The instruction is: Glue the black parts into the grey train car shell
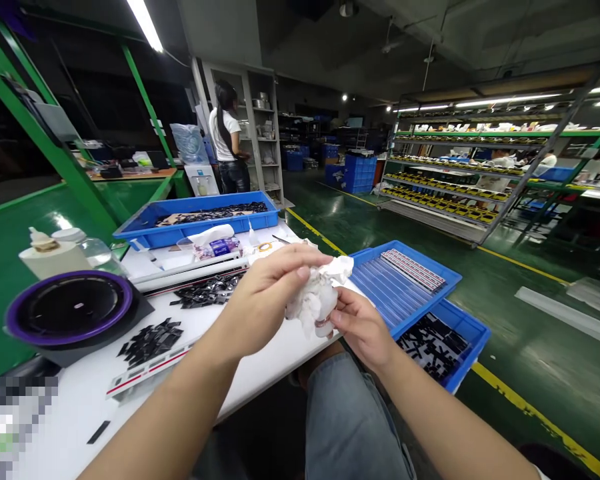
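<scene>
My left hand (267,290) presses a crumpled white tissue (307,303) over a small whitish, rounded object (329,305). My right hand (363,323) grips that object's lower end between thumb and fingers; a reddish-brown band shows there. Its exact kind is hidden by the tissue. Both hands are above the white table's front edge. To the left on the table lie a pile of small black pieces (153,341), a grey-white model train body with a red stripe (150,370) and a larger heap of glossy black parts (210,291).
A round black-and-purple dish (70,307) stands at left, with bottles behind. A blue tray of black parts (200,210) sits at the table's back. At right, blue trays (450,273) hold striped strips and black pieces. Another person (226,137) stands by a cabinet.
</scene>
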The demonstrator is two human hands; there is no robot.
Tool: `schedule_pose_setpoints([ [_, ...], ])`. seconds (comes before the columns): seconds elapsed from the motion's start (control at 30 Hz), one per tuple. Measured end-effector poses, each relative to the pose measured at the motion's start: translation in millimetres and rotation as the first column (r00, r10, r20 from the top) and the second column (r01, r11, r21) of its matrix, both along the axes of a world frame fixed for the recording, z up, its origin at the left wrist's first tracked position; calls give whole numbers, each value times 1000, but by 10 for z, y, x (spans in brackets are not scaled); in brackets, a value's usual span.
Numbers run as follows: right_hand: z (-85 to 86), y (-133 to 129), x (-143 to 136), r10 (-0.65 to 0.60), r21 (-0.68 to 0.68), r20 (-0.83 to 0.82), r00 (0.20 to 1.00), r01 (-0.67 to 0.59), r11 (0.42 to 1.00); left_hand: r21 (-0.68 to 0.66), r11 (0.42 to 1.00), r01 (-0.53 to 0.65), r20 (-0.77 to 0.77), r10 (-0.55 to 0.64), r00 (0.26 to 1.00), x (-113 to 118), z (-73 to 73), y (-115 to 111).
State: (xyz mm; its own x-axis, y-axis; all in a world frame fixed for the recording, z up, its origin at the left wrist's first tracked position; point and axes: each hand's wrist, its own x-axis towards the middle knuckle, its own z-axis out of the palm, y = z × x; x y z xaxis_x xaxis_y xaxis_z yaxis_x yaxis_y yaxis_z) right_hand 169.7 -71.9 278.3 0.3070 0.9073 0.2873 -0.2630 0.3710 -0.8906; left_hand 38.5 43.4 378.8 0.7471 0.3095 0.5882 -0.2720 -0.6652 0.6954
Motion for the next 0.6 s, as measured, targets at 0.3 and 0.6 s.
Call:
schedule_pose_setpoints([
  [0.3, -226, 50, -4, 14, -18, 71, 997, -13, 1000, 234, 969, 76, -356, 12, 935, -141, 156, 117],
  [0.6, -428, 101, -52, -113, -66, 216, 970, 130, 989, 133, 990, -50, -517, 112, 849, -76, -39, 103],
])
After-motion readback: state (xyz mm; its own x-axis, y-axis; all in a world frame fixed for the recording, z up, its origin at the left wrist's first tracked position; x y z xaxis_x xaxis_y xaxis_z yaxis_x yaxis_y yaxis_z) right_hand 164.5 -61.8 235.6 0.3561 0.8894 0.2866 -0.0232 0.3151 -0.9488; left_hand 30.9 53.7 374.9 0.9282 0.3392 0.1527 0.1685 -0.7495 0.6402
